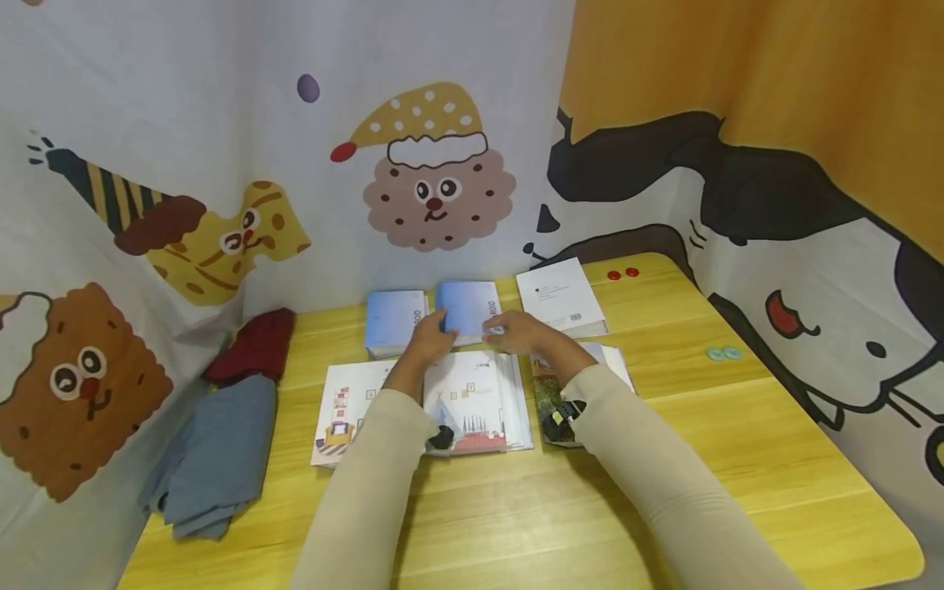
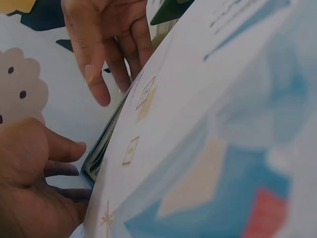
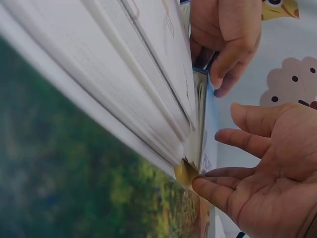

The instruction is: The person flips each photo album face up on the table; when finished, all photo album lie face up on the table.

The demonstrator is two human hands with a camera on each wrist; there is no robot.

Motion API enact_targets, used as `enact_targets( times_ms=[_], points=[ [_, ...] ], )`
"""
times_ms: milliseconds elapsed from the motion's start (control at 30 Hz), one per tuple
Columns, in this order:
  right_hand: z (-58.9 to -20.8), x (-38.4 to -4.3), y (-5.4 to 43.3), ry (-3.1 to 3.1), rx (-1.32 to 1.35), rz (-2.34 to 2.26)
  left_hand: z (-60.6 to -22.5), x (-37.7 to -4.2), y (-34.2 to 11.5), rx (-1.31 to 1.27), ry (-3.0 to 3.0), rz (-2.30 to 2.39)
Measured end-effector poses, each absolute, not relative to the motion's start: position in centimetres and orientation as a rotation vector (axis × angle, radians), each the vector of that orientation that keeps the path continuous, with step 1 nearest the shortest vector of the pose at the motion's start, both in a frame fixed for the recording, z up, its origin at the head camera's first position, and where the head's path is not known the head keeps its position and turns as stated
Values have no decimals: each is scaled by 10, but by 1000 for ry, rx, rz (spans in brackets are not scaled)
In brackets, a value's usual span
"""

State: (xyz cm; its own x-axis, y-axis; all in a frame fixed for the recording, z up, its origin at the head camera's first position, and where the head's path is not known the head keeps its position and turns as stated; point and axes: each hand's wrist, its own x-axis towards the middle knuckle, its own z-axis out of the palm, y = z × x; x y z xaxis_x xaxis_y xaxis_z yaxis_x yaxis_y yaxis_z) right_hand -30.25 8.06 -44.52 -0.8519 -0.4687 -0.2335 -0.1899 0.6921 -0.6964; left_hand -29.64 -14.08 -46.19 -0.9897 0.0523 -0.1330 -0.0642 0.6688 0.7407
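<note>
- The left hand point(image 1: 426, 347) is gripping the near-left corner of a blue booklet point(image 1: 468, 310), thumb curling over its edge.
- The right hand point(image 1: 519, 332) is touching the same booklet at its near-right corner, fingers lying fairly straight and loose, pinching nothing.
- The two hands are sitting close together, just apart, both at the booklet's near edge.
- The blue booklet is lying flat near the far side of the table point(image 1: 737, 459), just beside a second blue stack point(image 1: 394, 321) on its left.
- A white booklet point(image 1: 560, 297) is lying to its right, with two red buttons point(image 1: 623, 274) just beyond that.
- Illustrated booklets point(image 1: 479, 401) are lying stacked under the forearms, nearer the person.
- A green-covered book point(image 1: 555, 401) is showing under the right wrist.
- Folded red cloth point(image 1: 254, 344) and grey-blue cloth point(image 1: 217, 459) are lying at the table's left edge.
- Two pale green buttons point(image 1: 723, 353) are sitting well apart to the right.
</note>
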Motion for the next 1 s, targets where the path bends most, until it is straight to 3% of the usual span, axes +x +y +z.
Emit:
enact_targets(
  times_ms=[300, 467, 1000],
  points=[
    [-442, -301, 80, 2534, -542, -931, -452, -290, -124, 236, 2812, 822],
    [-435, -302, 89, 2552, -526, -945, -452, -286, -115, 225, 2810, 740],
    [-410, -329, 181, 2682, -435, -958, -446, -282, -57, 403, 2757, 804]
  ],
)
